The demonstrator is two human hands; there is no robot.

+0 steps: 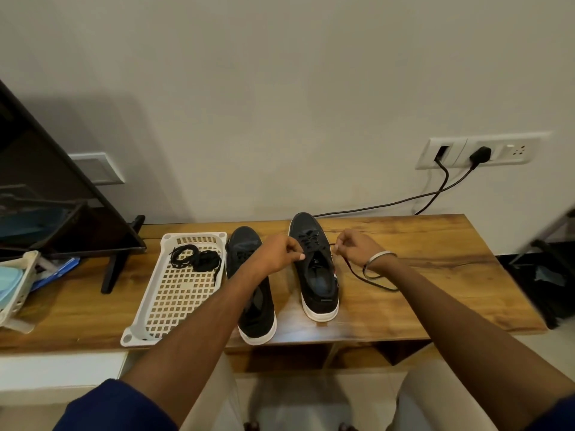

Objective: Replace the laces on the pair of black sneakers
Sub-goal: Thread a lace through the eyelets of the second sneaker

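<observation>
Two black sneakers with white soles stand side by side on the wooden table, toes toward the wall. The right sneaker (314, 269) still has a black lace in its upper eyelets. My left hand (278, 251) pinches the lace at that shoe's left side. My right hand (354, 247) pinches the other end, and the loose lace (370, 281) trails under my wrist onto the table. The left sneaker (249, 284) is partly hidden by my left forearm. A bundle of black laces (196, 259) lies in a white perforated basket (174, 293) to the left.
A dark monitor on a stand (62, 213) fills the far left, with another pale basket (15, 290) beside it. Wall sockets (479, 150) with two black cables hang behind the table. The wooden table (435, 275) ends at the right near dark items on the floor.
</observation>
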